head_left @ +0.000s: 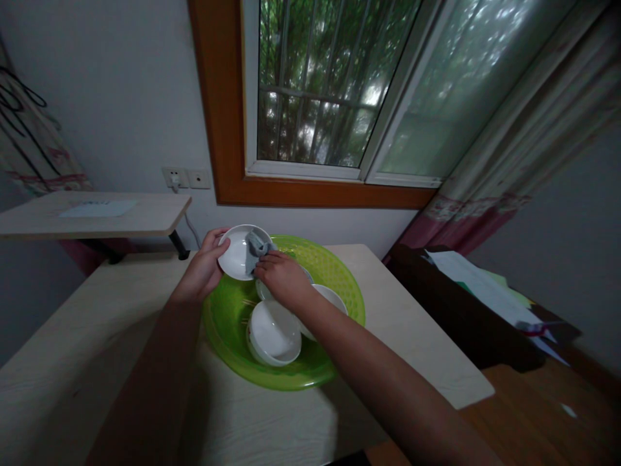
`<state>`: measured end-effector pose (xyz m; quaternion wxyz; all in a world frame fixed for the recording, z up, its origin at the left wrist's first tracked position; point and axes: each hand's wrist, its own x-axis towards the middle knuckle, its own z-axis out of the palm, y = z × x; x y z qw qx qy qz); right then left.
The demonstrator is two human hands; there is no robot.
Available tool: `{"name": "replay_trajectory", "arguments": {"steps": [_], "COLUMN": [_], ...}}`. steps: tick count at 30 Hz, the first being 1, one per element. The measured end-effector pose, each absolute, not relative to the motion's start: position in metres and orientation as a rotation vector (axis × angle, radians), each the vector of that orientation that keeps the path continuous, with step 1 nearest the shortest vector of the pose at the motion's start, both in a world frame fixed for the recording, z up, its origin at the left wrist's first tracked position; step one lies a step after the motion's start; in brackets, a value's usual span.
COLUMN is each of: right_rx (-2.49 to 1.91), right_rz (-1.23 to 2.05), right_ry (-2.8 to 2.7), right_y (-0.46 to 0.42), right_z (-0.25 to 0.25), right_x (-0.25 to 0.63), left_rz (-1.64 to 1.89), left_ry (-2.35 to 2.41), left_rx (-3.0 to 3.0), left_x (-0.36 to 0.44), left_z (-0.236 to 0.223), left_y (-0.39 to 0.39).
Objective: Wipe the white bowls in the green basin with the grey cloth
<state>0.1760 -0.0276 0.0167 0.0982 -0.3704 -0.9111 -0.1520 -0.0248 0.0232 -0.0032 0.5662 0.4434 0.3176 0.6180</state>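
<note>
My left hand [207, 264] grips a white bowl [237, 254] by its left rim, thumb on the inside, and tilts its open face toward me. A grey cloth [256, 248] is bunched in my right hand [284, 275], pressed against the right part of that bowl's inside. Both hands are over the far left of a green plastic basin [228, 330] on the table. In the basin sit more white bowls: one in front [275, 331], another at the right [332, 298], and one partly hidden beneath my right hand.
The basin stands on a pale wooden table [412, 336]. A raised shelf [145, 223] with a paper on it is at the left, near wall sockets [186, 177]. Behind is a barred window [330, 84]. Papers [485, 291] lie on dark furniture at the right, below a curtain [504, 142].
</note>
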Motion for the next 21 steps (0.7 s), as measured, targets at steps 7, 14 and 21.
{"name": "replay_trajectory", "arguments": {"steps": [7,14,21], "right_rx": [-1.090,-1.113,-1.126], "right_rz": [-0.496,-0.449,-0.497], "right_ry": [-2.671,-2.678,-2.640], "right_y": [-0.0256,-0.0284,-0.0277], "right_z": [0.0205,0.0246,0.0231], "right_x": [0.1851,0.1865,0.1880], "left_rz": [1.378,1.376,1.330], "left_ry": [0.751,0.784,0.781], "left_rx": [1.029,0.998,1.000], "left_x": [-0.0269,-0.0243,-0.0268], "left_z": [-0.0040,-0.0013,-0.0004], "left_y": [0.0246,0.0196,0.0172]}}
